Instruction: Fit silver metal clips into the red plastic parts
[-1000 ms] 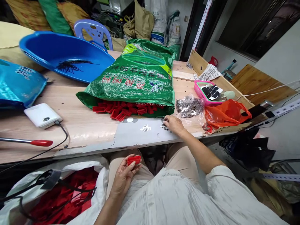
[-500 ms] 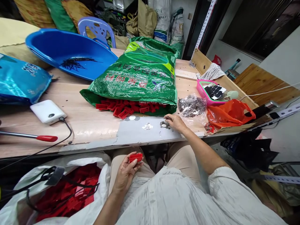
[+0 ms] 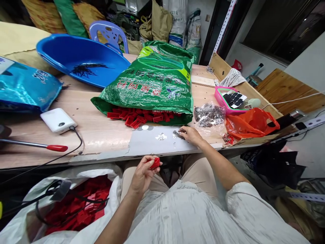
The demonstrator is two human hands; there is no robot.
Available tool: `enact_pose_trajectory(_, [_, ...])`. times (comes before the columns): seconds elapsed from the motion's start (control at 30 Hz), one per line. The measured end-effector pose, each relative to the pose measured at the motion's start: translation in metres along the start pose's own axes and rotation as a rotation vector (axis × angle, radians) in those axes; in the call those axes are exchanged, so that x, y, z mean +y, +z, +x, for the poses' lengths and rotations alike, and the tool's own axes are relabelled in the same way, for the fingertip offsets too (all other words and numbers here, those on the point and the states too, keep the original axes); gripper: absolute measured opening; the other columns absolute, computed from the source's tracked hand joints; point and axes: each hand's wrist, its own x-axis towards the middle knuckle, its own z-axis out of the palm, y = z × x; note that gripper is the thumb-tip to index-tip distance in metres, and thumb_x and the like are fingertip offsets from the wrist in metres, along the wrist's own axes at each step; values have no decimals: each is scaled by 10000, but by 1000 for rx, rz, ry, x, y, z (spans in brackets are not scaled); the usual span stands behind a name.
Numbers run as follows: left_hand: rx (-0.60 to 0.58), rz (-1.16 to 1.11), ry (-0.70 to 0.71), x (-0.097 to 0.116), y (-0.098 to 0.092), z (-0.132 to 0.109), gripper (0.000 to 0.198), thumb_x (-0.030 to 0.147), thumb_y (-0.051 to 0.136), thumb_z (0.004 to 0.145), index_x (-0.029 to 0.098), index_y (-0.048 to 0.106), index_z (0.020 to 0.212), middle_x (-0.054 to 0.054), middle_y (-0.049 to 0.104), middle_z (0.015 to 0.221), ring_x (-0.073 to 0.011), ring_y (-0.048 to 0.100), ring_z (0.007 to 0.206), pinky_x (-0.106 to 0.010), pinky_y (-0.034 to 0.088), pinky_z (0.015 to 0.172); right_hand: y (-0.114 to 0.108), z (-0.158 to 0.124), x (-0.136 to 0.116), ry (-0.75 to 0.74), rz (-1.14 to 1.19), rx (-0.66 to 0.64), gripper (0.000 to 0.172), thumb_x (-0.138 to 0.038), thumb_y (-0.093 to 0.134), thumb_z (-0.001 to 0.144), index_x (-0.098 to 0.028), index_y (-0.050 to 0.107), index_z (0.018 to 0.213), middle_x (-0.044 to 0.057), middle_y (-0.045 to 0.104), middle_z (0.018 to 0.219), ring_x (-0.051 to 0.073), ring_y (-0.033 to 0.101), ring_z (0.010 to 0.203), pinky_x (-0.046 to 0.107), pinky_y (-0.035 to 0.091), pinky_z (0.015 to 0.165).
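My left hand point(image 3: 142, 173) is closed on a small red plastic piece point(image 3: 155, 163) above my lap, in front of the table edge. My right hand point(image 3: 190, 135) rests on the grey sheet point(image 3: 142, 144), its fingers bent down at a little pile of dark metal parts point(image 3: 176, 133). Whether a part is between those fingertips is hidden. Left of that pile lies a smaller heap of shiny silver bits point(image 3: 161, 136). Behind the sheet a green feed bag point(image 3: 154, 81) lies with its mouth towards me, and red plastic pieces point(image 3: 137, 117) spill from it.
A clear bag of metal parts point(image 3: 209, 115), an orange plastic bag point(image 3: 250, 123) and a pink basket point(image 3: 223, 101) stand on the right. Leftwards are a white power bank point(image 3: 58, 120), a red-handled lever point(image 3: 57, 148) and a blue basin point(image 3: 83, 61). A white sack point(image 3: 115, 184) holds more red pieces.
My left hand has risen slightly and moved right, turning the red piece. The right hand's fingers have lowered over the dark metal pile. The whole view has shifted a little.
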Motion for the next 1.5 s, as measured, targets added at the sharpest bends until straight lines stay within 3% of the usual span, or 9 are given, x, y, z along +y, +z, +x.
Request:
enact_pose_trajectory(0.13, [-22,259,35,9,24,19,355,418,727,701,170,479,649,-2,594,750,-135,604,618,-204,378,478,-9,-4,7,32,-51,4,173,-261,575,878,-261,691,1006,-1,719,930,164,614,826,241,402,712])
enact_pose_trajectory(0.27, [62,832,261,18,39,40,278,411,610,778,195,500,641,7,555,612,-139,541,577,-243,397,538,-9,-8,10,6,-134,-3,166,-295,589,881,-263,687,1011,13,710,999,179,612,919,252,404,765])
enact_pose_trajectory(0.33, [95,1179,434,26,48,52,121,303,553,805,201,613,777,-16,635,726,-168,593,713,-273,447,697,-5,-7,10,-8,-135,2,153,-283,602,873,-261,684,1001,11,704,1011,172,608,933,247,402,777])
enact_pose_trajectory(0.4, [75,1448,522,36,61,66,235,226,499,826,213,669,988,-44,690,879,-193,622,852,-290,442,823,-2,-6,8,-17,-119,7,130,-255,603,868,-255,681,972,4,704,992,163,608,914,240,400,767])
enact_pose_trajectory(0.53, [28,1792,384,48,88,95,398,257,466,859,253,638,1218,-69,729,956,-247,647,971,-318,451,849,1,-4,6,4,-96,29,116,-243,594,871,-253,663,964,-7,708,956,155,609,867,236,394,727])
enact_pose_trajectory(0.67, [-1,1862,332,47,108,120,454,287,528,819,294,614,1265,-87,736,1006,-273,653,999,-340,461,832,0,-8,3,0,-140,49,150,-304,615,869,-252,653,1004,17,698,1018,171,608,911,249,393,732])
enact_pose_trajectory(0.83, [-15,1895,275,42,116,135,306,220,584,738,268,725,1006,-103,739,939,-283,659,966,-340,466,800,-7,-11,7,45,-106,15,121,-248,599,848,-259,674,943,-2,715,933,166,620,849,240,398,695])
enact_pose_trajectory(1.1, [8,1875,277,50,111,132,257,218,562,737,273,728,926,-94,740,929,-281,655,946,-333,462,762,-15,-13,22,92,-28,39,190,-232,565,854,-265,695,989,-7,721,894,169,623,821,250,428,725])
enact_pose_trajectory(1.5, [27,1796,270,53,108,130,259,274,533,752,260,756,882,-110,749,914,-295,659,936,-347,459,772,-3,4,-5,33,-242,-38,136,-251,594,882,-251,685,984,43,679,1031,195,612,961,267,420,768])
